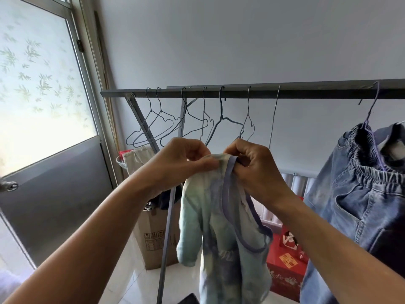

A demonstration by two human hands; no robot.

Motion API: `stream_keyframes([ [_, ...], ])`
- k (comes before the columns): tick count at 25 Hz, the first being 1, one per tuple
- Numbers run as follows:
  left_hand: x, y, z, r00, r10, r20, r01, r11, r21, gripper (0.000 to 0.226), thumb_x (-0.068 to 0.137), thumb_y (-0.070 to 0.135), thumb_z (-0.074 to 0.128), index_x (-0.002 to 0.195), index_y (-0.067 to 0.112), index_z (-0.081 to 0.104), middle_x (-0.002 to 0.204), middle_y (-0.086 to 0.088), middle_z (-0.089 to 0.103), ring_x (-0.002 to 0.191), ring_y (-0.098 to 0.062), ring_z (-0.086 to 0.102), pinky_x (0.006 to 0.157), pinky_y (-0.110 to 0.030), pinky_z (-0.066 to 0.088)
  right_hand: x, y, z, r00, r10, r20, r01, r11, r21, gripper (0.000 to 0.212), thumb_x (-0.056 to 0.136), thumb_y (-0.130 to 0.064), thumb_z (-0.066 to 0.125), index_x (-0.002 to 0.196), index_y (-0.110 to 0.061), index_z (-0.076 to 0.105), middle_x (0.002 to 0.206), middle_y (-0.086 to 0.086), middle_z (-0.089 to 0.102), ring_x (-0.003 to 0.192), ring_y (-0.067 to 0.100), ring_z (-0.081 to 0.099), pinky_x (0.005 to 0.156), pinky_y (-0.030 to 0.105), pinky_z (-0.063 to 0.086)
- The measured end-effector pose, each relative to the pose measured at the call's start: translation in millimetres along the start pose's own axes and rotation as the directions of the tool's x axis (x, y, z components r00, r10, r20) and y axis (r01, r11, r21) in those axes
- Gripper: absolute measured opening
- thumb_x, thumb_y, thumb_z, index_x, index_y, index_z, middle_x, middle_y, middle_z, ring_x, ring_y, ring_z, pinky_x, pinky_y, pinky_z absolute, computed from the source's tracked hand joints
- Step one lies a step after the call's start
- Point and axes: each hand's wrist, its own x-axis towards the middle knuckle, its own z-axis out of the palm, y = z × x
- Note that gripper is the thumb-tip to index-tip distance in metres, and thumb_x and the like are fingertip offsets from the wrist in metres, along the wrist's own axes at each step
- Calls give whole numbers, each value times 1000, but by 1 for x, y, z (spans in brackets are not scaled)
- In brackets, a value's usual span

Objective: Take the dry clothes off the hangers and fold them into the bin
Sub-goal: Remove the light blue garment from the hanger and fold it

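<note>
Head view: left hand [178, 164], right hand [257, 172]; grip on tie-dye shirt [221, 238] collar

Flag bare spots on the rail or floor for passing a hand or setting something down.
Rail is bare between the straight wire and the purple hanger. Floor tile is open between the door and the cardboard box. Crowded: empty hangers bunch at the rail's left; red box sits behind the shirt.
</note>
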Motion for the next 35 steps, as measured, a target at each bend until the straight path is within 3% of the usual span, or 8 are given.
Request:
stream_keyframes([
  [4,-2,-2,-6,1000,-14,23,19,979,-202,17,91,20,66,80,9,59,69,2,58,64,-8,52,58,-17,43,-8,27,-2,951,239,194,-146,905,-400,24,85,-18,62,70,-28,44,68,-9,52,62,12,51,58,28,39],
  [8,-9,-13,-28,998,-58,-4,56,985,-162,19,86,32,67,77,18,58,74,-4,56,63,-9,50,55,-20,43,-19,51,-18,876,426,224,-273,823,-498,22,83,-17,60,69,-30,48,74,-10,57,72,16,55,58,28,40],
  [12,-20,-29,-53,995,-90,-38,95,986,135,20,84,39,71,80,20,68,73,-2,63,66,-7,57,59,-21,46,-11,59,-40,892,407,196,-323,878,-353,19,86,-9,63,77,-26,64,83,-1,66,67,8,55,61,25,42],
  [18,-29,-46,-59,985,-121,-127,136,984,117,15,81,29,71,74,18,78,67,7,70,61,1,61,57,-13,48,4,55,-49,869,388,307,-393,918,-48,26,87,0,53,70,-13,69,70,6,61,70,14,53,69,30,40],
  [22,-30,-61,-63,971,-118,-207,124,992,16,34,86,38,69,83,5,71,73,-7,64,66,-13,57,62,-26,48,6,41,-50,838,363,408,-466,864,188,23,91,-18,61,69,-16,68,67,4,61,60,13,56,55,23,44],
  [25,-31,-66,-59,966,-97,-238,78,993,-88,39,90,35,59,84,-4,62,74,-9,60,66,-19,54,61,-27,46,4,38,-61,802,310,510,-455,870,187,16,86,-30,69,76,-18,69,70,0,66,61,10,61,53,17,47],
  [28,-30,-68,-56,965,-105,-238,79,990,-117,47,87,37,55,92,-10,59,82,-16,61,72,-25,54,68,-37,48,5,43,-73,779,291,555,-421,899,119,16,82,-17,66,96,-12,70,93,11,72,81,19,68,70,25,53],
  [35,-33,-66,-52,967,-204,-150,203,979,-25,34,75,50,72,75,17,77,67,0,69,61,-9,62,57,-23,52,-5,42,-64,868,367,334,-443,876,191,22,80,-26,69,88,-6,67,79,10,70,68,17,63,57,22,52],
])
